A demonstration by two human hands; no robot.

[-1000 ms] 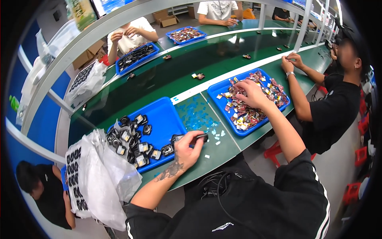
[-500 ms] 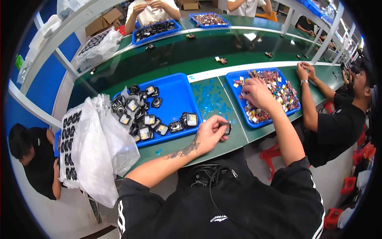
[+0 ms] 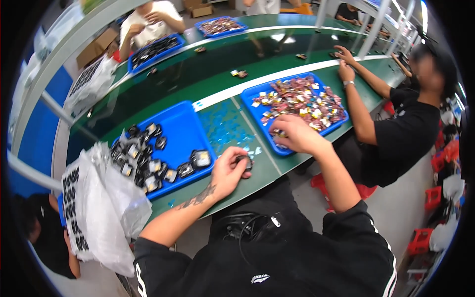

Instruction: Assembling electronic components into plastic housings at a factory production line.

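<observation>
Two blue trays are seen on the green surface (image 3: pixel 232 133) before the person: a left tray (image 3: pixel 185 131) holding roughly a dozen and a half small black parts, and a right tray (image 3: pixel 257 94) heaped with too many small foil-coloured pieces to be counted. One small black part (image 3: pixel 243 160) is pinched between the fingers of the left hand (image 3: pixel 227 171), whose grip is closed on it just beside the near right corner of the left tray; it is seen as a dark, rounded piece, its detail too small to be told. The right hand (image 3: pixel 296 133) is laid, fingers curled, on the near edge of the right tray; whether anything is gripped cannot be told. One white printed plastic bag (image 3: pixel 94 208) hangs at the left end.
</observation>
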